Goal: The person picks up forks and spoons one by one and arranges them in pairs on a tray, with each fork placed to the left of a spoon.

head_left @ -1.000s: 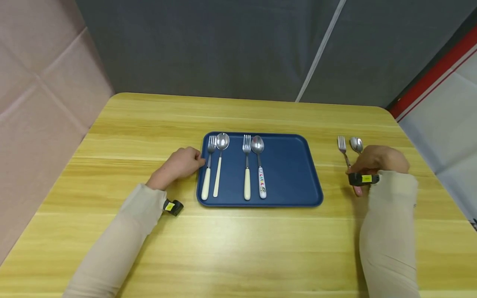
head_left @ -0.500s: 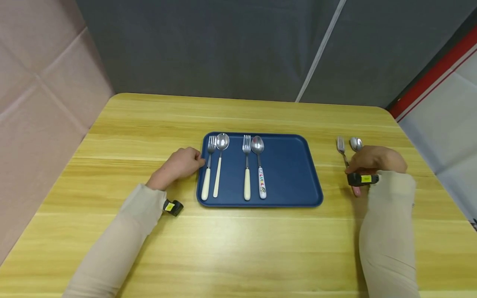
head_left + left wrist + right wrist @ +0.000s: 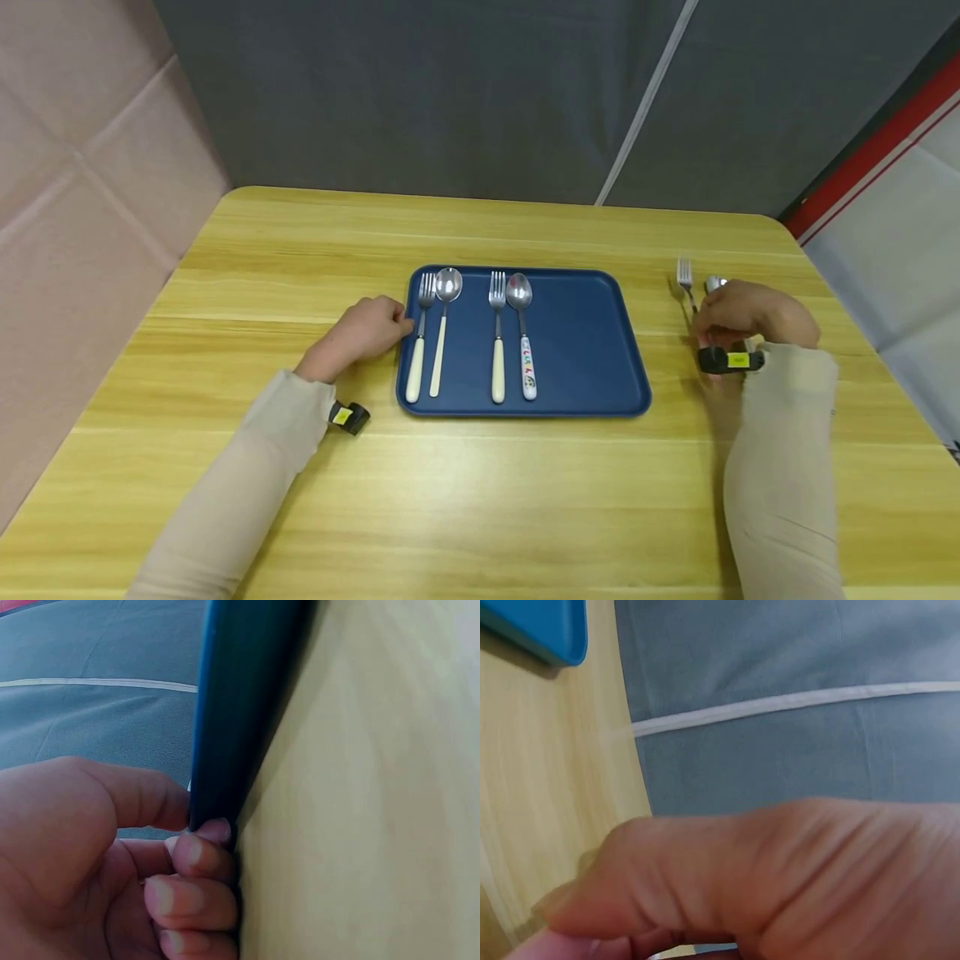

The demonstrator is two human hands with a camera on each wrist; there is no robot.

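A: How is each grip seen to be set?

B: The left hand (image 3: 365,331) is rested at the 9 o'clock edge of the blue tray (image 3: 585,350). In the left wrist view its fingers (image 3: 196,859) are curled against that rim, with the thumb laid on the rim from above, so the edge is pinched. The right hand (image 3: 750,317) is closed round the pink handle (image 3: 551,946) of a fork (image 3: 685,279), out at 3 o'clock from the tray, well apart from it on the desk (image 3: 480,500).

A: And where is the fork exactly?

B: Its prongs are pointed toward 12 o'clock and shown just past the knuckles. A spoon (image 3: 713,285) is lain just beside it, mostly hidden by the hand. It cannot be told whether the fork is lifted off the desk.

A: What could go wrong from here?

B: The spoon could be nudged or dragged along, being so close to the gripped handle. The fork could be tipped or dropped if only the handle's end is held, since the prongs would be left overhanging. On the tray, two forks and two spoons (image 3: 447,287) are laid in a neat row; they could be knocked askew by a careless set-down, or shifted if the tray is jerked by the left hand.
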